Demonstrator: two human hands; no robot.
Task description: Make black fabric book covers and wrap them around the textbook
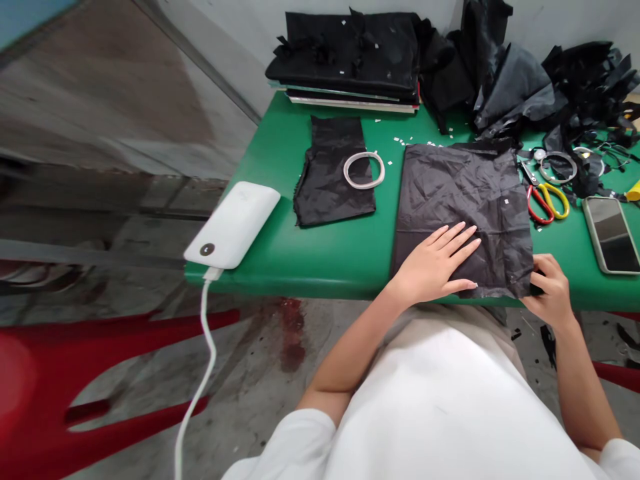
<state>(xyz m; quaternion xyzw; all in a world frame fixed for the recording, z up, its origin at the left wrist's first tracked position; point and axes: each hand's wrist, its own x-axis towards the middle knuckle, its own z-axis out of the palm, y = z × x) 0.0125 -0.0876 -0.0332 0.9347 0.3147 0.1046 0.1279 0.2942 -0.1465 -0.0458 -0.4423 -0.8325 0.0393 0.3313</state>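
A creased sheet of black fabric lies folded flat at the front edge of the green table. My left hand rests on it, palm down with the fingers stretched out. At the sheet's lower right corner, my right hand has its fingers curled in and pinches the fabric's edge. Just beyond the right hand lie scissors with one red and one yellow handle. Left of the sheet is a smaller black fabric piece, with a pale ring lying over its right edge.
A white power bank with a white cable sits at the green table's left end. A phone lies at the right. Along the back are a stack of black fabric and heaped black scraps. A red chair stands at left.
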